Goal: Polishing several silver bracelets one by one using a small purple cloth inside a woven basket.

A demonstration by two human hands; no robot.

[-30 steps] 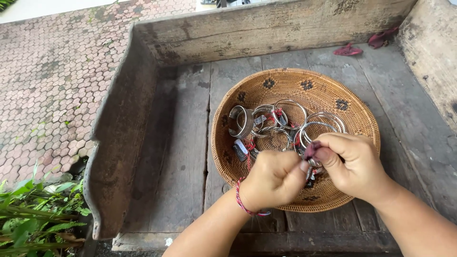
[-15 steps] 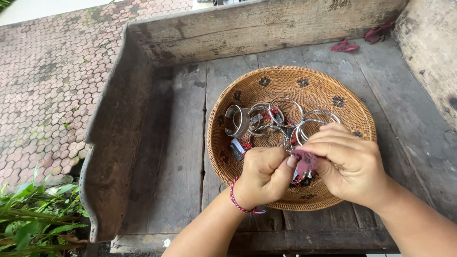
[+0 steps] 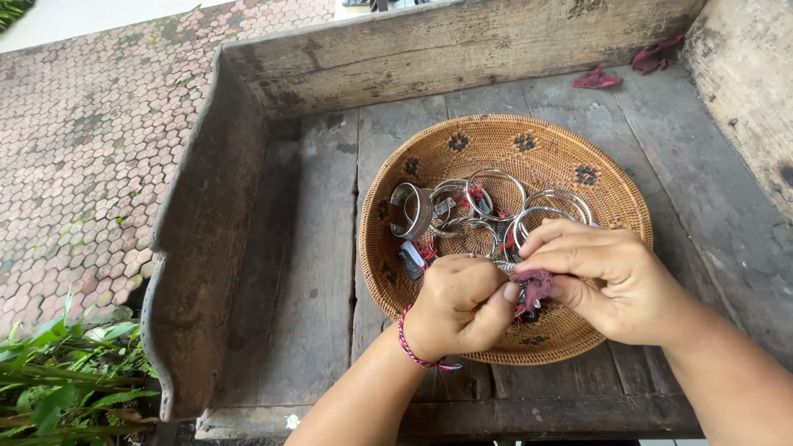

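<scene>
The left hand (image 3: 458,304) is closed in a pinch on a thin silver bangle (image 3: 505,267) and the right hand (image 3: 607,281) is curled shut on a small pink rag (image 3: 537,287), both just above the woven basket (image 3: 438,165) on the wooden surface (image 3: 314,272); a loose pinch could drop the bangle among the other bangles (image 3: 496,194). It looks slim, metallic and dull, though the fingers hide most of it.

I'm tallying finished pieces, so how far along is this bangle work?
Nothing visibly set aside as done. In hand: left hand and right hand pinch a metal bangle with a pink cloth scrap. Left: silver bangles piled in the woven basket.
</scene>
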